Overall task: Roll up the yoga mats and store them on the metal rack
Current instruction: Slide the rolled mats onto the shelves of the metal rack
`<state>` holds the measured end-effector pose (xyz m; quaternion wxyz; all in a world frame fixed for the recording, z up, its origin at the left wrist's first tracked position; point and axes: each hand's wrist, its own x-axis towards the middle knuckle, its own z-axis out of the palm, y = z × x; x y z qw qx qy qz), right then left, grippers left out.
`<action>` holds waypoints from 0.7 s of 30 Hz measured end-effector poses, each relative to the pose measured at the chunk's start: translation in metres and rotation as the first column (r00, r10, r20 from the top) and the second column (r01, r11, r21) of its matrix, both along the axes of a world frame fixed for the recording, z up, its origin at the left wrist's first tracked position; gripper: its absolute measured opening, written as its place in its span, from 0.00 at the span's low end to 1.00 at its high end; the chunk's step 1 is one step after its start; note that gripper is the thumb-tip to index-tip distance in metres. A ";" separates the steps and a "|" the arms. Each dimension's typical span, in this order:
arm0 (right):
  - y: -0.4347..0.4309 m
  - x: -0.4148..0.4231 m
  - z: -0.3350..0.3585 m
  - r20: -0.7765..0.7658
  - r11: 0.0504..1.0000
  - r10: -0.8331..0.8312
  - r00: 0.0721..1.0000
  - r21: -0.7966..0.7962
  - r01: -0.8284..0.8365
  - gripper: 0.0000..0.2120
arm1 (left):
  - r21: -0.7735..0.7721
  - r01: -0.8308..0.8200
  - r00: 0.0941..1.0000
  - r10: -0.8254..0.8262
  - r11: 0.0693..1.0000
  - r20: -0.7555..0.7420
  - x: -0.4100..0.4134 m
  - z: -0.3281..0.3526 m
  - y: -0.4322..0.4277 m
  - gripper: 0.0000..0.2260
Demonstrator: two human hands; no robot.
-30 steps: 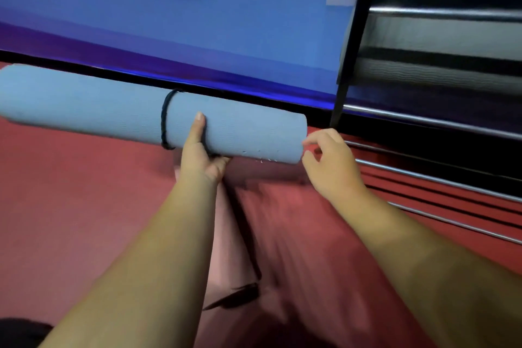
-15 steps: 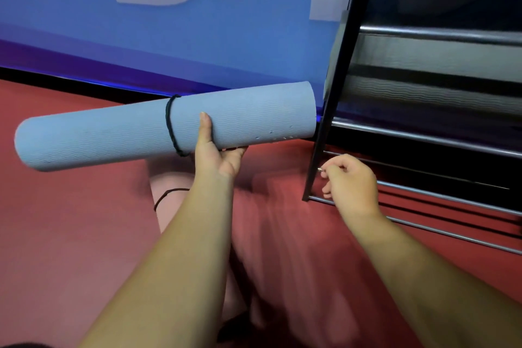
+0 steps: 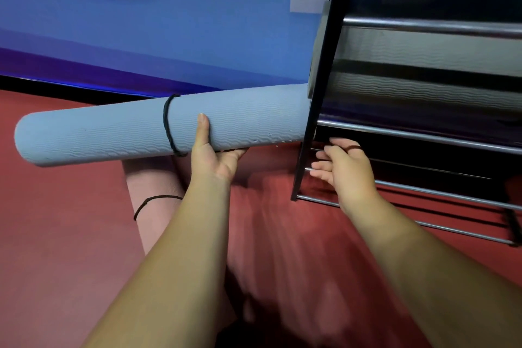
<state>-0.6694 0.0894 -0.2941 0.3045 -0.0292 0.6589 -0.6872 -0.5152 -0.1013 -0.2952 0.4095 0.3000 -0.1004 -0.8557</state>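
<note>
Grey-blue rolled yoga mat (image 3: 113, 133), bound by a black band (image 3: 167, 124), gripped from below by the left hand (image 3: 214, 158), one end at the metal rack (image 3: 319, 93), right hand (image 3: 347, 172) loose-fingered beside the lower rails (image 3: 423, 192), pink mat (image 3: 152, 183) on red floor (image 3: 56, 234).

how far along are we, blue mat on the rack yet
Done: the blue mat is rolled and banded; grey mats already lie on the metal rack. In hand: the left hand grips it, its end at the rack's post; the right hand is open by the lower bars. Left: shelving it, then the pink mat on the floor.
</note>
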 end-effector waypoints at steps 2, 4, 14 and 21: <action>-0.004 -0.002 -0.002 0.003 1.000 -0.002 1.000 -0.020 0.003 0.10 | -0.033 0.009 1.000 -0.008 0.999 0.015 -0.001 0.001 -0.001 0.28; -0.007 -0.004 -0.003 -0.005 0.999 0.012 1.000 -0.030 -0.012 0.10 | -0.067 0.031 0.999 -0.028 0.997 0.037 -0.003 0.004 -0.002 0.25; -0.010 0.000 0.006 0.116 0.988 0.123 0.986 -0.110 -0.110 0.13 | -0.092 0.076 0.994 -0.068 0.993 0.089 -0.004 0.010 -0.007 0.26; -0.017 -0.001 0.001 0.161 0.982 0.168 0.973 -0.118 -0.150 0.16 | -0.133 0.100 0.991 -0.087 0.986 0.106 0.002 0.012 -0.010 0.23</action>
